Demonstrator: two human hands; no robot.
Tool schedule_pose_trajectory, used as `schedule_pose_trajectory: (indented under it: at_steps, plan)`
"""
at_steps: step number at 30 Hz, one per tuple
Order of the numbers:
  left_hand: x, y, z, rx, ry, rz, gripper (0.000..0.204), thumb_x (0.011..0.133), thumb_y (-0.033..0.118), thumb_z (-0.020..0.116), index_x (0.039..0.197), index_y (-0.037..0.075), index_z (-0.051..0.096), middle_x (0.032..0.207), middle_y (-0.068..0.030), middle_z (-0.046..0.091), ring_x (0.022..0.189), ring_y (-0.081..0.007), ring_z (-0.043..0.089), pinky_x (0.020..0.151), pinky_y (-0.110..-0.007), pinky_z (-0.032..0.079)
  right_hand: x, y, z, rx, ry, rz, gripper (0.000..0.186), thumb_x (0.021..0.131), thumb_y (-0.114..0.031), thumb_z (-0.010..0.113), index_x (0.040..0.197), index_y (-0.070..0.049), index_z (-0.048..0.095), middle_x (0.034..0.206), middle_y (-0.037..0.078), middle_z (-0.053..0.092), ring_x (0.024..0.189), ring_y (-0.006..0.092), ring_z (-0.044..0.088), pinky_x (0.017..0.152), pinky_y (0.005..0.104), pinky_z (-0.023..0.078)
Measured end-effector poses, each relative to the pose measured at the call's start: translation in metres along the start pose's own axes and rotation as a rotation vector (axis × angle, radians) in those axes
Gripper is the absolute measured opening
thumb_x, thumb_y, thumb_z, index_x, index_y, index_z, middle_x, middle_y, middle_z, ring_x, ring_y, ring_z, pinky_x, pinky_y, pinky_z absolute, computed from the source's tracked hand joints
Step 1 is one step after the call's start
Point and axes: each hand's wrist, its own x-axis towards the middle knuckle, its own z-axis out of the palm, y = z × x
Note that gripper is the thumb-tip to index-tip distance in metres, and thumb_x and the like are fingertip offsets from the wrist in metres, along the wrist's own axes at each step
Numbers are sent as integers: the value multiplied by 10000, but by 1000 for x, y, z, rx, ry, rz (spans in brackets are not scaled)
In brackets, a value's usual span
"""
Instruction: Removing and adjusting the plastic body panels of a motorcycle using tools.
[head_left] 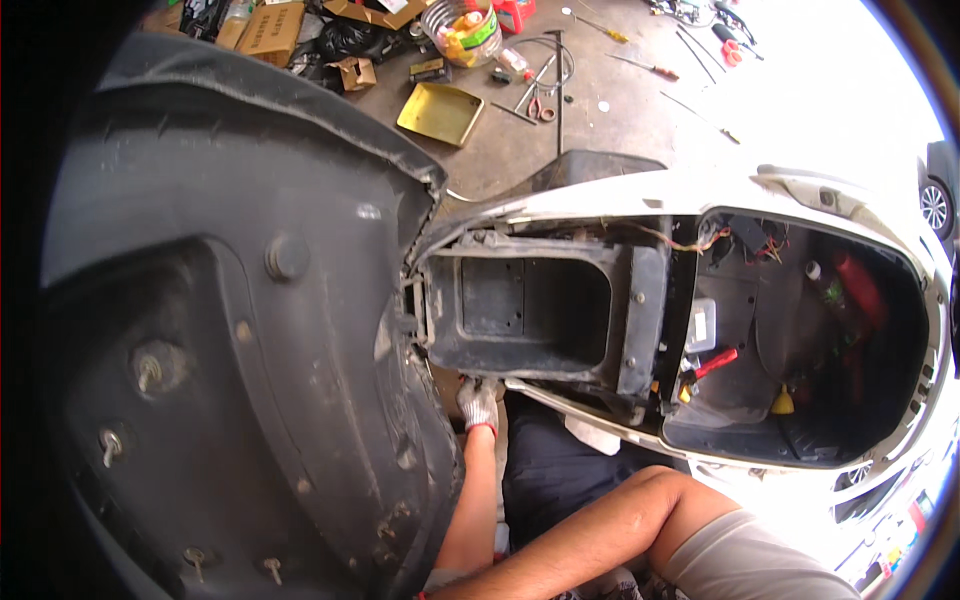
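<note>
My left hand (pixel 478 403), in a pale knit glove with a red cuff, is at the near side of a scooter's open seat opening. Its fingers look curled together against the edge of the black storage box (pixel 520 368); what they hold, if anything, is hidden. Across my lap my right forearm (pixel 560 530) runs to the lower left, with a bit of red cuff at the picture's bottom edge. That hand itself is outside the picture. Raised at the left is the black underside of the scooter seat (pixel 330 300), with bolts on it.
White scooter bodywork (pixel 590 212) surrounds the storage box. A larger black compartment (pixel 765 400) on the right holds a red-handled tool (pixel 715 362), a small clear box (pixel 702 325) and loose wires. Tools, a yellow tray (pixel 440 114) and a clear tub (pixel 462 35) lie on the floor beyond.
</note>
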Motion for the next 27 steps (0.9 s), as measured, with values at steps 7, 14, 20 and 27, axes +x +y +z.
schedule_pose_trajectory:
  at_steps: [7,14,20,27]
  plan:
    - [6,-10,-15,122,-164,9,485,981,173,682,1424,37,539,1349,-88,603,1160,-253,623,989,-456,513,27,17,-70,280,-439,-365,316,947,-310,641,1101,-41,706,1078,165,714,939,324,690,777,404,555]
    - [25,-24,-35,285,-226,175,356,977,91,639,1326,24,619,1230,-58,663,1043,-211,647,943,-389,531,15,29,-315,-161,-79,248,262,927,-56,629,1175,-89,709,1081,117,743,1039,262,707,879,365,575]
    - [20,-20,-24,177,-237,84,272,944,76,668,1203,-7,660,1105,-50,665,931,-162,627,850,-298,531,50,119,-457,-1640,386,464,297,913,-275,653,1173,-142,711,1128,159,700,1069,370,671,948,479,528]
    - [4,12,-10,129,-171,-63,335,960,129,695,1271,28,622,1089,16,635,864,-91,568,729,-271,471,98,133,-492,-1539,72,707,423,829,-398,733,1190,-177,745,1131,87,753,1036,285,713,940,381,548]
